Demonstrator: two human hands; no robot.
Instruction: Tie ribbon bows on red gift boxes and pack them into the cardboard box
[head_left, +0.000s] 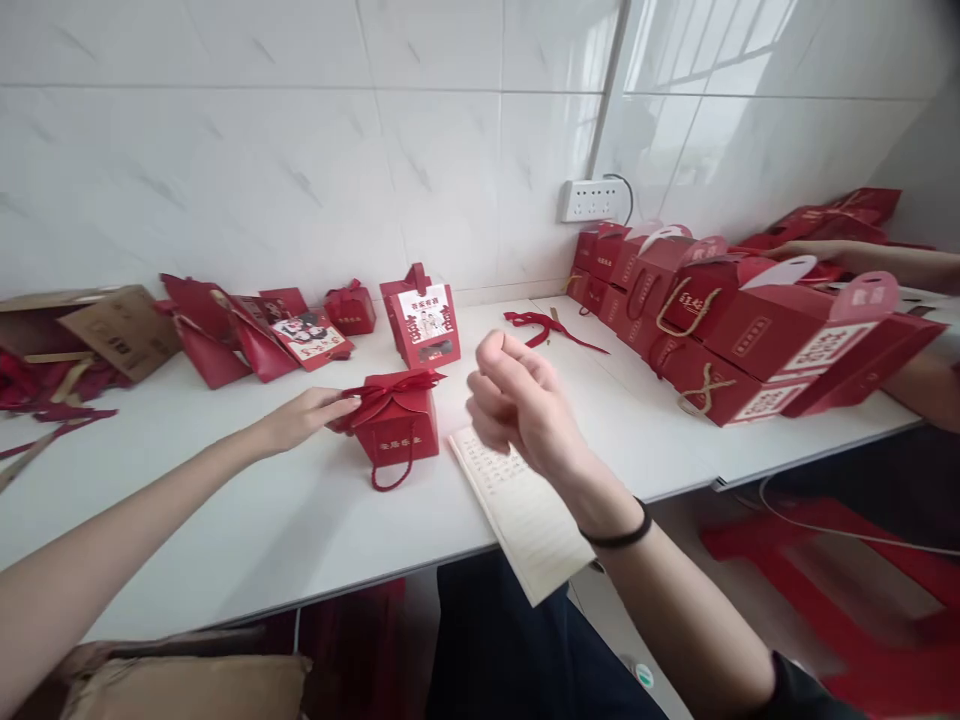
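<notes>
A small red gift box [401, 430] with a ribbon bow [394, 388] across its top and a hanging cord handle stands upright on the white table. My left hand [307, 418] is closed at its left side, fingers against the box beside the bow. My right hand [525, 395], slightly blurred, is raised in a curled fist to the right of the box, apart from it. Whatever those fingers may hold is hidden. Beneath this hand lies an open notebook [540, 520] with handwriting, jutting past the table's front edge.
A printed red box [424, 325] stands behind, with red pouches [232, 330] to its left. Loose red ribbon [555, 328] lies by the wall. Stacked red boxes [727, 335] fill the right, where another person's arm [870, 260] reaches in. An open carton [124, 330] sits far left.
</notes>
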